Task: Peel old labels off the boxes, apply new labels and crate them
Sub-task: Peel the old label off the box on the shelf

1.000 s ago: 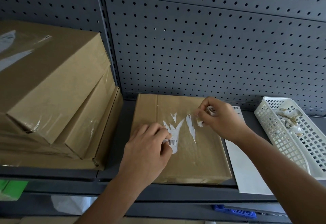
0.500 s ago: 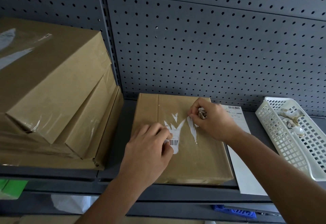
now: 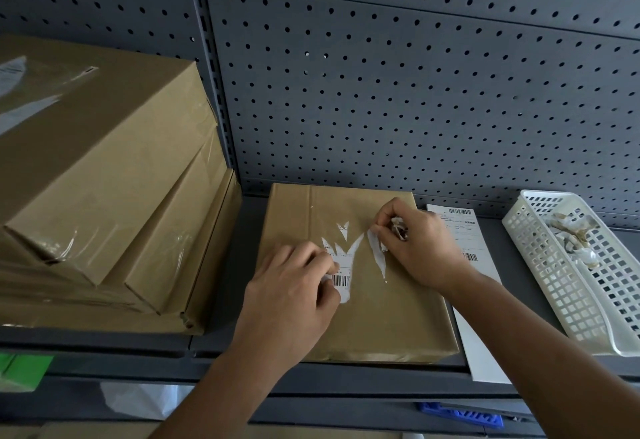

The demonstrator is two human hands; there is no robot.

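Note:
A flat brown box lies on the grey shelf in front of me. Torn white remains of the old label with a barcode still stick to its top. My left hand presses on the box and pinches the label's left edge. My right hand pinches the top of a narrow torn strip and holds crumpled label scraps in its palm. A sheet of new labels lies to the right of the box, partly under it.
Several stacked brown boxes wrapped in clear film fill the shelf's left side. A white perforated basket with peeled label scraps stands at the right. A grey pegboard rises behind. Below the shelf's edge are green, white and blue items.
My right hand has moved left and down onto the narrow torn strip, uncovering more of the new label sheet. My left hand has stayed on the barcode piece.

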